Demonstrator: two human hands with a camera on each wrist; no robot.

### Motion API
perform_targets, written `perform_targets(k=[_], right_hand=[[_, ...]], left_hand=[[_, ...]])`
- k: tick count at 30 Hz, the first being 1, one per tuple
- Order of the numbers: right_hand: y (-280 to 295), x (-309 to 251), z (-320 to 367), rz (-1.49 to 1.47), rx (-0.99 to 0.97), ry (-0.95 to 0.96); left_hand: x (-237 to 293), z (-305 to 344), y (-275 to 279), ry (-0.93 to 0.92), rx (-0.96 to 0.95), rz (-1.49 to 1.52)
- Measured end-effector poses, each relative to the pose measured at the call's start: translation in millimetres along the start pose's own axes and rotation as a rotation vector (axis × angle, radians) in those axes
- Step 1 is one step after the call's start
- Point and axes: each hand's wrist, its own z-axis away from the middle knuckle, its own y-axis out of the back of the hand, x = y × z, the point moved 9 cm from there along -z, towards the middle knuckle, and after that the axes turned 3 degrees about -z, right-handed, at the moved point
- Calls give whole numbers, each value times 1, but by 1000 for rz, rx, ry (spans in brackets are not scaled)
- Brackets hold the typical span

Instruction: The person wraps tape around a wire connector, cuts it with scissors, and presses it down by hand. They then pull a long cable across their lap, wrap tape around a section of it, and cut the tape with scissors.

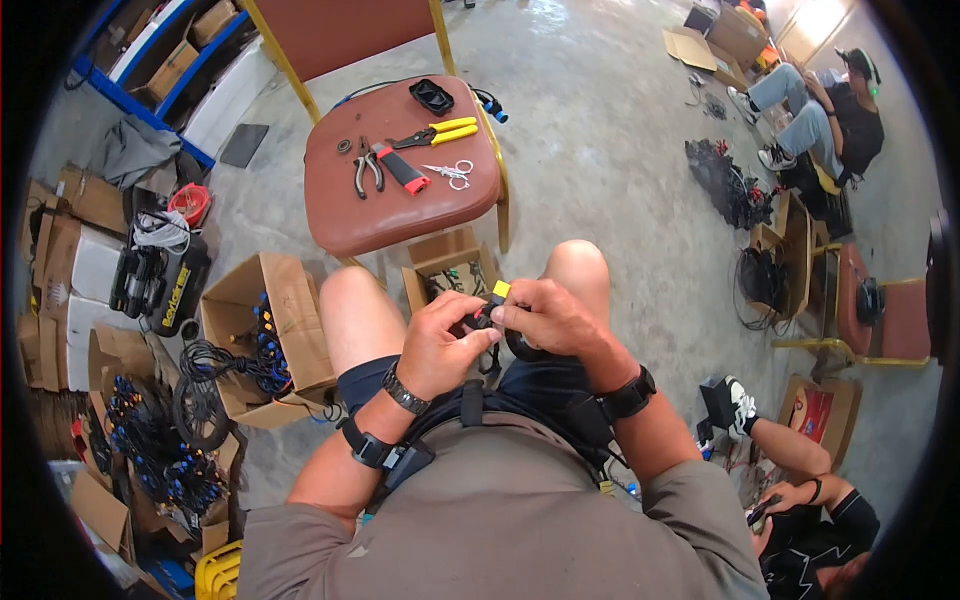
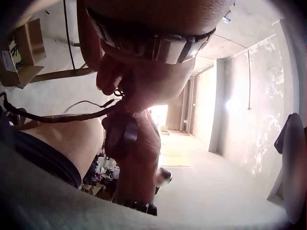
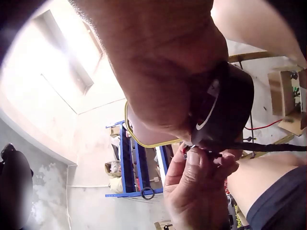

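Both hands meet in front of the lap around a thin black cable (image 3: 273, 146). My left hand (image 1: 440, 340) pinches it between thumb and fingers, near a small red bit in the right wrist view. My right hand (image 1: 556, 318) holds a roll of black tape (image 3: 232, 103), which hangs below its fingers in the head view. A yellow-ended connector (image 1: 501, 289) sticks up between the two hands. The fingers hide most of the join. From the hands the cable runs across toward the thigh in the left wrist view.
Ahead, a brown chair (image 1: 400, 215) bears pliers (image 1: 367, 170), yellow-handled cutters (image 1: 440, 132) and scissors (image 1: 455, 174). Beneath its front edge is a small open carton (image 1: 418, 290). Cartons of cables (image 1: 232, 385) stand at left. Two people sit at right, beside another chair (image 1: 890, 305).
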Motion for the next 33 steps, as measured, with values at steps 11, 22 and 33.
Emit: perform_targets(k=[11, 22, 33], right_hand=[[-27, 28, 3, 15, -96, -83], [-53, 53, -6, -268, -195, -60], [-57, 41, -2, -409, -162, -22]], left_hand=[[-19, 12, -6, -1, -133, -73], [-61, 19, 2, 198, 15, 267], [-66, 21, 3, 212, -12, 191]])
